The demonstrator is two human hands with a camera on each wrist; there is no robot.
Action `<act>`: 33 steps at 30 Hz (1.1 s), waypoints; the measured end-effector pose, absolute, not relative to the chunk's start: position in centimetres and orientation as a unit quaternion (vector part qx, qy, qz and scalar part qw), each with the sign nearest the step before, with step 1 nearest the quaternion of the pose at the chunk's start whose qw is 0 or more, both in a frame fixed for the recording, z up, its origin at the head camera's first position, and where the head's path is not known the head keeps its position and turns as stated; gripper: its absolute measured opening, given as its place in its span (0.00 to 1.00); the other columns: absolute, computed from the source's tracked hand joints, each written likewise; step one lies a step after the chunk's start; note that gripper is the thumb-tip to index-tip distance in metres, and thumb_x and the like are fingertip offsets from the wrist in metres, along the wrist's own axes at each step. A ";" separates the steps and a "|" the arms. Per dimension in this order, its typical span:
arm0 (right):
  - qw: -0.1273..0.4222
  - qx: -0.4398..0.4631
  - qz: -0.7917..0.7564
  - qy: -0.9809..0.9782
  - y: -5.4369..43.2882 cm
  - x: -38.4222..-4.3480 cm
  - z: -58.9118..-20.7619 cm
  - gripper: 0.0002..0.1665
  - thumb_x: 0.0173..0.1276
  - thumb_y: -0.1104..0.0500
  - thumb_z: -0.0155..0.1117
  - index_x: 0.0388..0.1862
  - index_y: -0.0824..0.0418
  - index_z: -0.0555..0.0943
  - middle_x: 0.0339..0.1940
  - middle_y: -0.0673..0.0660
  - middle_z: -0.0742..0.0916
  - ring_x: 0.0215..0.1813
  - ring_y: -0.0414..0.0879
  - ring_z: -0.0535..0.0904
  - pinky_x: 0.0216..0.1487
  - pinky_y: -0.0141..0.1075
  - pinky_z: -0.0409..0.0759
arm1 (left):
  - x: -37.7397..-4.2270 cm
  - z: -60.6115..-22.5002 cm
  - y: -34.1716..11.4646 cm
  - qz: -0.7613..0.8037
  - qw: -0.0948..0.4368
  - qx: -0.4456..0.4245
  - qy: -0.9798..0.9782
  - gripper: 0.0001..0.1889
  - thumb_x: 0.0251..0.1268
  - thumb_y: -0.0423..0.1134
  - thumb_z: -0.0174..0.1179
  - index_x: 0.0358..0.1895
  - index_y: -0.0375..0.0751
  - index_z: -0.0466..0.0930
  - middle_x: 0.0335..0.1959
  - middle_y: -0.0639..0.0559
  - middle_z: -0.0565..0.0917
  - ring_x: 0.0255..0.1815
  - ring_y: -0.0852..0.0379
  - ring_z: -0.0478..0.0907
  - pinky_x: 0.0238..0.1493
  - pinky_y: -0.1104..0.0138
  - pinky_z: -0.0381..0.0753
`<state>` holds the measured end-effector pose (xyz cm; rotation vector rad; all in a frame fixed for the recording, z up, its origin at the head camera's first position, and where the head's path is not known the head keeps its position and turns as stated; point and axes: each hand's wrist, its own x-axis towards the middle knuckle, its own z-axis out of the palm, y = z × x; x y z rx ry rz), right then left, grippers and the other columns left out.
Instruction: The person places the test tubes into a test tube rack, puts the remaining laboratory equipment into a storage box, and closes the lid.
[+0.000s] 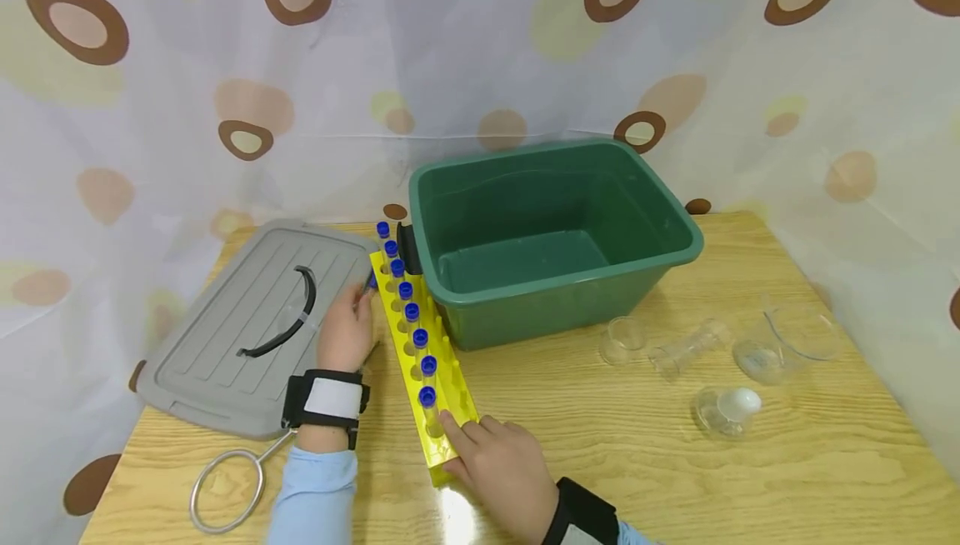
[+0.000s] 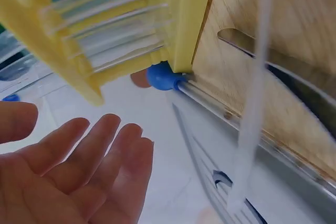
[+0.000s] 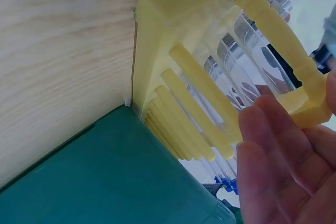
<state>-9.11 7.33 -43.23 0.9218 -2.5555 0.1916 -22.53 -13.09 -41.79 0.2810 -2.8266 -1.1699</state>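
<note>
A yellow test tube rack [image 1: 435, 445] stands left of the green bin, holding a row of blue-capped test tubes [image 1: 412, 312]. At its near end my right hand [image 1: 504, 472] grips the rack, with the index finger along the top and the thumb at the end face. In the right wrist view several fingers [image 3: 281, 150] lie against the rack's side. My left hand [image 1: 347, 332] is beside the rack's left side, fingers loosely bent and holding nothing. Near it, a blue bulb [image 2: 164, 76] on a thin shaft lies against the rack's base. A blurred whitish rod [image 2: 253, 114] is also close by.
The green bin [image 1: 540, 295] stands at the back. Left lies a grey lid [image 1: 225, 345] with a black handle, and a metal ring [image 1: 197, 499] with a stem. Right are clear glass pieces, including a beaker [image 1: 806, 332] and a white-topped bottle [image 1: 726, 410].
</note>
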 end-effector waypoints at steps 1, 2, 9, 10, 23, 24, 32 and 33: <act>0.209 0.329 0.070 -0.918 7.2 -9.3 -43.2 0.30 0.51 0.40 0.69 0.51 0.54 0.83 0.27 0.44 0.86 0.25 0.35 0.74 0.21 0.22 0.66 | -22.2 -41.8 -13.1 -0.384 0.038 0.092 -0.918 0.22 0.75 0.38 0.39 0.65 0.29 0.64 0.58 0.30 0.74 0.58 0.36 0.72 0.57 0.47 0.73; 0.208 0.327 0.070 -0.919 7.0 -9.4 -43.3 0.30 0.51 0.40 0.69 0.51 0.54 0.83 0.27 0.44 0.86 0.25 0.35 0.74 0.20 0.22 0.65 | -21.8 -41.9 -13.2 -0.388 0.043 0.091 -0.916 0.21 0.75 0.38 0.40 0.64 0.28 0.65 0.58 0.30 0.74 0.58 0.36 0.72 0.56 0.47 0.73; 0.204 0.310 0.050 -0.927 5.5 -10.7 -43.6 0.30 0.54 0.39 0.66 0.53 0.52 0.82 0.28 0.43 0.86 0.25 0.34 0.75 0.19 0.23 0.65 | -18.8 -42.3 -13.5 -0.430 0.052 0.096 -0.896 0.21 0.74 0.36 0.38 0.64 0.28 0.65 0.60 0.30 0.72 0.60 0.35 0.70 0.57 0.46 0.72; 0.205 0.307 0.045 -0.928 5.2 -10.9 -43.6 0.30 0.54 0.38 0.65 0.53 0.52 0.82 0.27 0.43 0.86 0.25 0.34 0.75 0.19 0.23 0.65 | -18.4 -42.2 -13.5 -0.433 0.053 0.098 -0.894 0.21 0.75 0.36 0.38 0.64 0.28 0.65 0.61 0.31 0.72 0.60 0.35 0.70 0.58 0.46 0.71; 0.227 0.283 0.030 -0.931 3.1 -13.1 -43.7 0.30 0.52 0.38 0.67 0.51 0.53 0.83 0.20 0.43 0.82 0.19 0.34 0.72 0.15 0.23 0.57 | -16.0 -40.1 -12.9 -0.449 0.106 0.087 -0.883 0.20 0.74 0.37 0.41 0.63 0.32 0.68 0.60 0.34 0.74 0.60 0.39 0.71 0.55 0.47 0.74; 0.228 0.282 0.031 -0.931 3.0 -13.3 -43.6 0.30 0.52 0.38 0.67 0.51 0.53 0.83 0.20 0.43 0.82 0.19 0.34 0.72 0.15 0.23 0.57 | -15.9 -40.0 -12.8 -0.451 0.113 0.087 -0.881 0.20 0.74 0.37 0.42 0.63 0.32 0.69 0.60 0.34 0.74 0.60 0.39 0.72 0.56 0.47 0.74; 0.169 0.279 0.056 -0.944 2.2 -14.2 -43.4 0.30 0.55 0.40 0.67 0.54 0.54 0.81 0.20 0.44 0.81 0.19 0.36 0.71 0.15 0.24 0.60 | -14.5 -37.1 -10.1 -0.466 0.274 0.059 -0.840 0.15 0.65 0.32 0.55 0.54 0.33 0.77 0.51 0.38 0.81 0.52 0.43 0.77 0.51 0.51 0.76; 0.146 0.280 0.068 -0.946 2.4 -14.3 -43.3 0.31 0.56 0.41 0.67 0.56 0.54 0.80 0.20 0.45 0.81 0.19 0.36 0.70 0.15 0.24 0.60 | -14.3 -36.6 -9.6 -0.464 0.285 0.044 -0.837 0.15 0.64 0.32 0.56 0.53 0.33 0.78 0.50 0.39 0.81 0.51 0.43 0.77 0.50 0.52 0.77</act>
